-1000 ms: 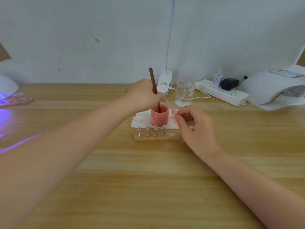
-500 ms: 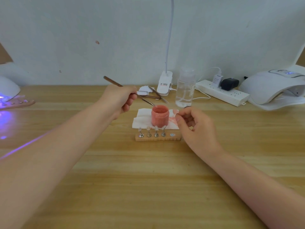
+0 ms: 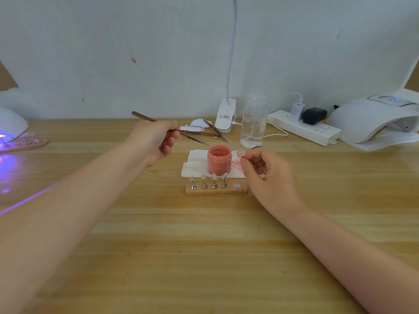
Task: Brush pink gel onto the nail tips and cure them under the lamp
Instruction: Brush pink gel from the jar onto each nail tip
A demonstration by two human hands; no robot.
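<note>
An open jar of pink gel (image 3: 219, 160) stands on a white tissue (image 3: 195, 165) at mid-table. My left hand (image 3: 156, 141) grips a thin brown brush (image 3: 196, 139), its pink-tipped bristles just left of and above the jar's rim. To the right of the jar, my right hand (image 3: 269, 172) pinches a pale pink nail tip (image 3: 240, 154). In front of the jar lies a wooden holder (image 3: 216, 189) with several nail tips on metal stands and one bare magnet.
A white curing lamp (image 3: 371, 120) sits at the back right, another lamp (image 3: 11, 124) glowing violet at the far left with a wooden strip before it. Behind the jar are a clear pump bottle (image 3: 253, 123), power strip (image 3: 303, 129), clip lamp base (image 3: 225, 116) and tweezers (image 3: 216, 130).
My left hand lifted the brush out of the gel jar and drew it back to the left, tilting it flat. The right hand kept still with the nail tip.
</note>
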